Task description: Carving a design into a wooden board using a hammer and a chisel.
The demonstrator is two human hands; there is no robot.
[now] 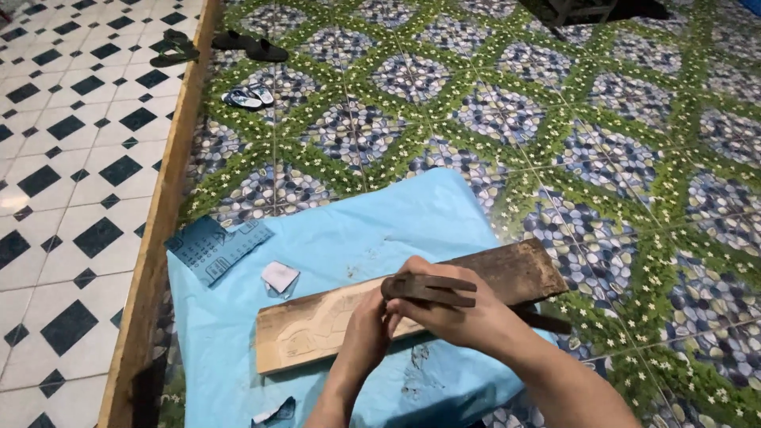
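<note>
My right hand (452,313) grips a dark wooden mallet (428,289) over the carved wooden plank (317,325). My left hand (366,329) is closed against the plank at 7 o'clock of the mallet; what it holds I cannot tell. The plank lies on a blue sheet (380,222) on the floor, sandals (247,97) at 11 o'clock.

You're working right on the floor (602,135), green flower-and-pebble tiles. A blue sheet (396,222) is spread on it, with your wooden board (317,325) on top, plus sandals (247,97) and dark slippers (250,45) further off.
</note>
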